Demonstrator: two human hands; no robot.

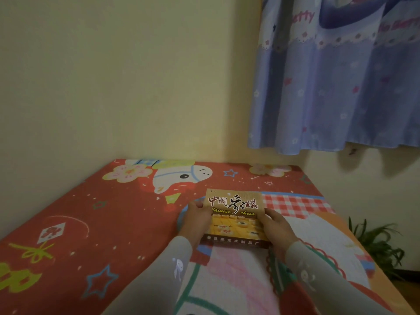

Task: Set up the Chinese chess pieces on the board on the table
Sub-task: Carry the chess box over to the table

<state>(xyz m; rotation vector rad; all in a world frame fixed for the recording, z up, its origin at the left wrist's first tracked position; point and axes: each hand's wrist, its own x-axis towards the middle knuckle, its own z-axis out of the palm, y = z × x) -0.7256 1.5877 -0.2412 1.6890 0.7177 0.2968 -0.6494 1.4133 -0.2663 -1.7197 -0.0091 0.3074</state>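
Fingers (197,205) of both hands curled around chess box (235,215) edges, box between them on table (95,214).

A home, most likely a bedroom or child's room. The bench (95,223) wears a bright red cartoon cloth with stars, flowers and a white horse. A blue curtain (329,92) printed with small flowers and a lace-pattern band hangs at right against a plain cream wall (125,76). A green plant (379,244) stands in the corner below it.
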